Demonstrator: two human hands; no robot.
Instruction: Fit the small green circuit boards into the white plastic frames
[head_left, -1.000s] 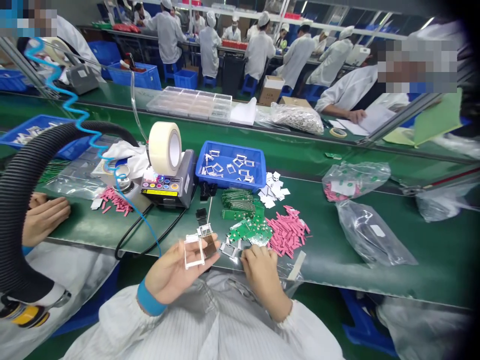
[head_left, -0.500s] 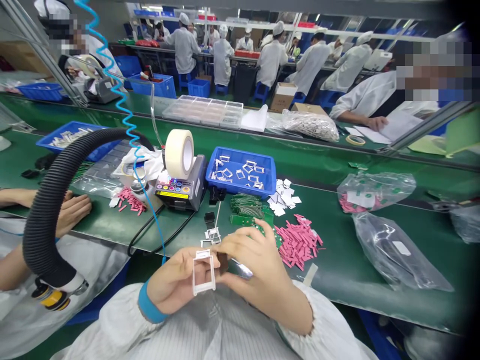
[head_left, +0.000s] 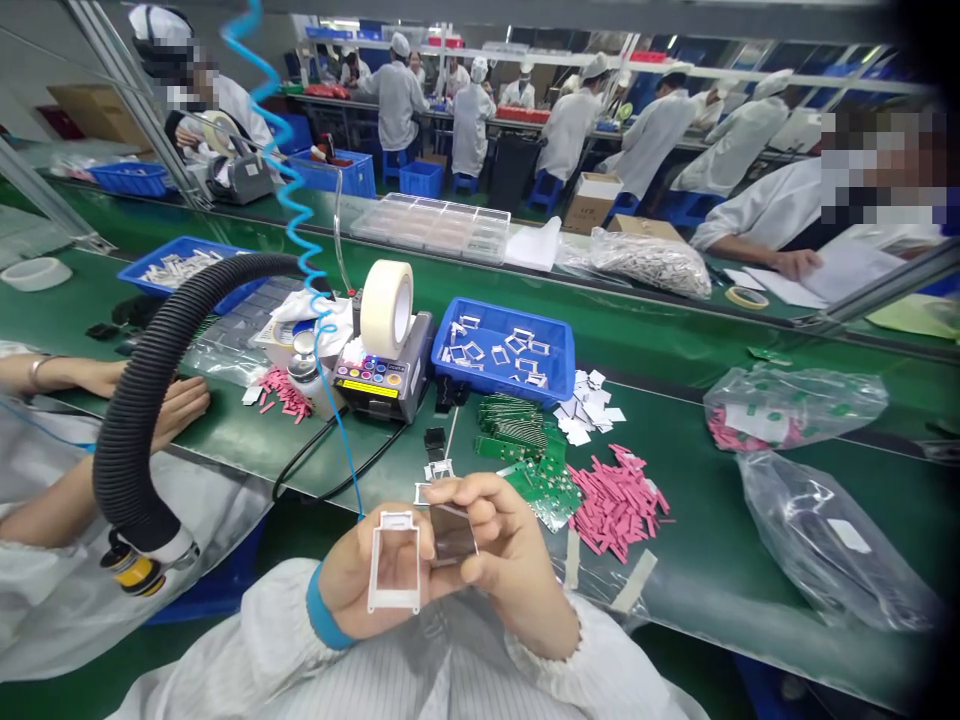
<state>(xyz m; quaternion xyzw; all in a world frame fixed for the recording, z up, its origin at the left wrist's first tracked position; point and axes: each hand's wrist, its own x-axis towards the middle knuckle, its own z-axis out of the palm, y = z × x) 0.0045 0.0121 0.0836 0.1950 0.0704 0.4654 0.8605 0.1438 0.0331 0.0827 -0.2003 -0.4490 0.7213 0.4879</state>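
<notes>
A small white plastic frame (head_left: 395, 602) stands in my left hand (head_left: 346, 580), gripped at its side, with the palm showing through its opening. My right hand (head_left: 519, 555) pinches a small dark, glossy rectangular panel (head_left: 454, 533) by its edges. The panel is right beside the frame, and fingers of both hands meet there; whether the two parts touch I cannot tell. Just beyond my fingers lie more white frame pieces (head_left: 439, 468) and a black part (head_left: 434, 440). Green circuit boards (head_left: 514, 420) and a heap of pink strips (head_left: 616, 500) lie ahead to the right.
A blue bin (head_left: 504, 385) holds several white frames, with white square pieces (head_left: 589, 410) beside it. A tape dispenser (head_left: 382, 375) stands left of the bin. A black hose (head_left: 135, 430) arches near a co-worker's hands (head_left: 176, 405). Plastic bags (head_left: 810, 530) lie at right.
My right hand has turned and lowered, so the dark panel now faces me beside the frame. The white frame has tilted more squarely into view. The whole view has shifted slightly.
</notes>
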